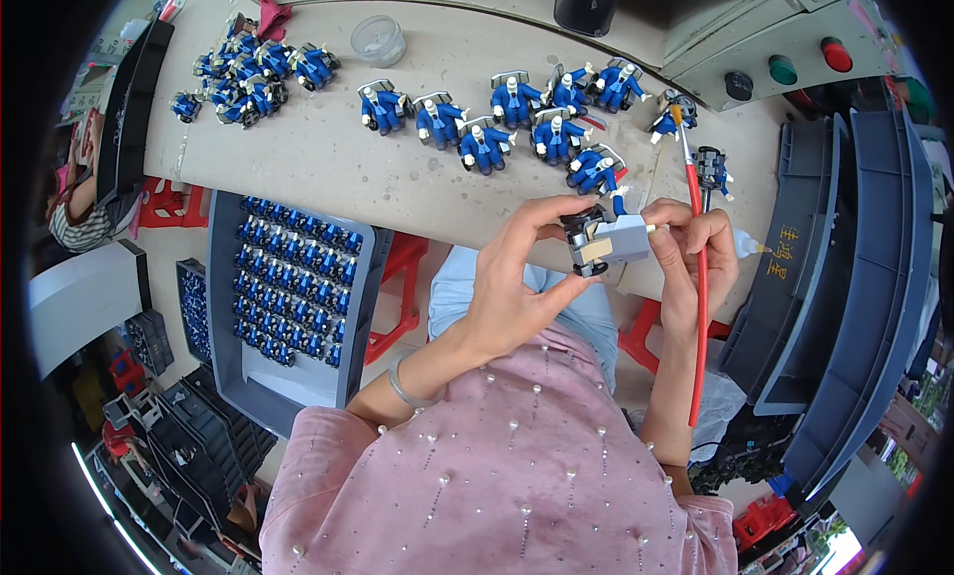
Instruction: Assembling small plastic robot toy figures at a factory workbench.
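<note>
My left hand (505,275) is curled around a small blue figurine in a grey and black wheeled seat (614,240), tilted over above the table's near edge. My right hand (708,267) has a red-handled paintbrush (700,317) tucked between its fingers, bristles pointing away from me. Its thumb and forefinger also pinch at the figurine's side, where a small cream-coloured part shows. Just beyond, several similar seated figurines (517,100) stand in loose rows on the table (288,158). Two more, a tipped figurine (664,125) and an overturned figurine (710,165), lie near the brush tip.
A heap of figurines (243,73) and a clear plastic cup (379,41) are at the far left. Left of my lap, a grey crate (374,287) holds rows of figurines. Grey crates (775,307) stand on the right, beside a white bottle (745,244). Red stools (399,287) sit below.
</note>
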The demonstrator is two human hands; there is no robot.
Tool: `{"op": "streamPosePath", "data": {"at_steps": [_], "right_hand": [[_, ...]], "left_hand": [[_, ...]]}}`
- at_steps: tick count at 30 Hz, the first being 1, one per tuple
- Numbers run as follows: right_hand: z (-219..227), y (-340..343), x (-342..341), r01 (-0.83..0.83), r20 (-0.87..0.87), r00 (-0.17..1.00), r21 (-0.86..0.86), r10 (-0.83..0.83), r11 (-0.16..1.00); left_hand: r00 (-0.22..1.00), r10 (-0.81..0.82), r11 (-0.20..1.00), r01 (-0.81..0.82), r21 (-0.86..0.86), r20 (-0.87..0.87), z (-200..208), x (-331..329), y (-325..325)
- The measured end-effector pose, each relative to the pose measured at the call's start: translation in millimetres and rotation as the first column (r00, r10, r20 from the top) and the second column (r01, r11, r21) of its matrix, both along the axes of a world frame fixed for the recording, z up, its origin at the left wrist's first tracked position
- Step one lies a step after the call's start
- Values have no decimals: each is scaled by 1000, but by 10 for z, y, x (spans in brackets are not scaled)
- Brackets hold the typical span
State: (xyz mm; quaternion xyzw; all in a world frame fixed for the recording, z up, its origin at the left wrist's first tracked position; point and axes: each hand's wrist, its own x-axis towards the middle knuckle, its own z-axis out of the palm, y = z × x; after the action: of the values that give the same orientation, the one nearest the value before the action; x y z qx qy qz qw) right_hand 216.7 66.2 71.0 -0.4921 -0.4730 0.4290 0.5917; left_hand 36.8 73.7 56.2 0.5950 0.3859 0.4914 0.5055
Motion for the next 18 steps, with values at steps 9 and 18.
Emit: {"op": "streamPosePath", "data": {"at_steps": [9,18], "right_hand": [[-36,-4,15,-31,1,1000,-12,31,999],[-38,-3,8,-38,3,999,-28,38,999]], "left_hand": [[989,98,946,-57,320,-112,-57,-23,48],[990,141,942,-125,312,-31,-65,2,41]]}}
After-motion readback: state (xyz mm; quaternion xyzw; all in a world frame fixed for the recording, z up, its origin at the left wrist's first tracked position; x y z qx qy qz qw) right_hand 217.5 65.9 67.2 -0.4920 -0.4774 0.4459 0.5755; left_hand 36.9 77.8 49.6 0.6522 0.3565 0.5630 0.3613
